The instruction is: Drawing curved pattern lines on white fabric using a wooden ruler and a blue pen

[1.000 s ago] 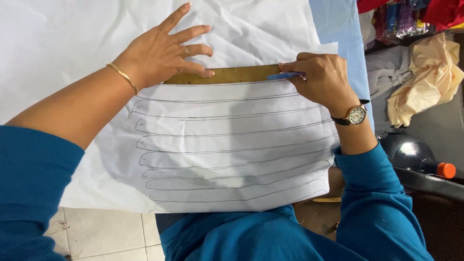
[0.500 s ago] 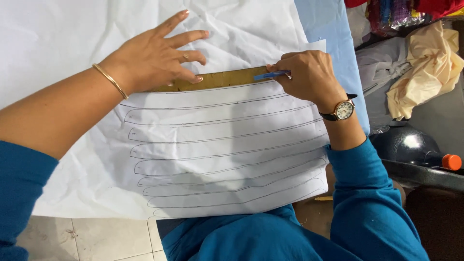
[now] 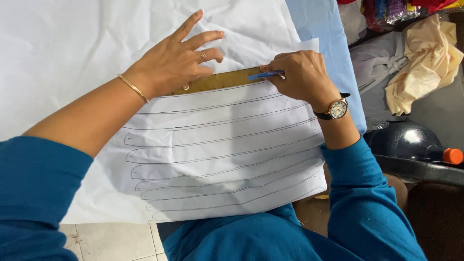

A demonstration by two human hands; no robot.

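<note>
Brass-coloured, the ruler lies across the upper part of the white paper pattern, just above its topmost drawn line. The left hand presses flat on the ruler, fingers spread apart. The right hand is pinched shut on a blue pen at the ruler's right end. Right of the paper lie light-blue fabric, cream cloth and a dark bottle with an orange cap.

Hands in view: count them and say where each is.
2. Left hand presses the ruler on the paper; right hand holds a blue pen at the ruler's edge.
</note>
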